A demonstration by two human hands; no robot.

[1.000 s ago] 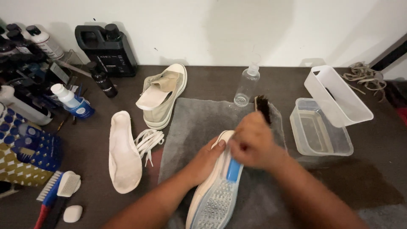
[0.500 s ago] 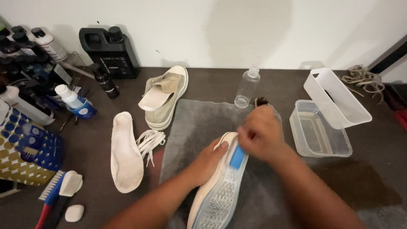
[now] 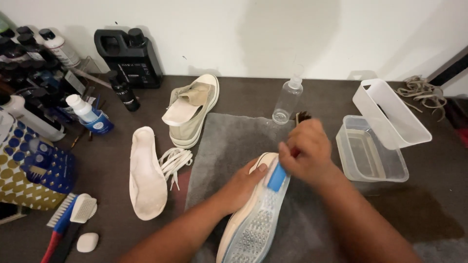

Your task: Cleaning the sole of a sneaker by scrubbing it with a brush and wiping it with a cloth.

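My left hand [image 3: 243,184] grips a pale sneaker [image 3: 253,221] turned sole up on a grey towel [image 3: 229,141]. The sole is translucent with a blue patch near the heel. My right hand [image 3: 307,151] is closed around a dark-bristled brush [image 3: 302,117] and presses against the heel end of the sole. Most of the brush is hidden by my fingers. A second beige sneaker [image 3: 192,112] lies upright beyond the towel, its tongue pulled out.
A white insole [image 3: 145,174] and loose white laces [image 3: 174,160] lie left of the towel. A clear spray bottle [image 3: 287,100] stands behind. Clear plastic tubs [image 3: 375,141] sit right. Bottles [image 3: 87,112], a black jug [image 3: 129,56] and brushes [image 3: 68,219] crowd the left.
My right hand with the brush has shifted slightly along the sole's heel end in short strokes. My left hand keeps holding the sneaker in place.
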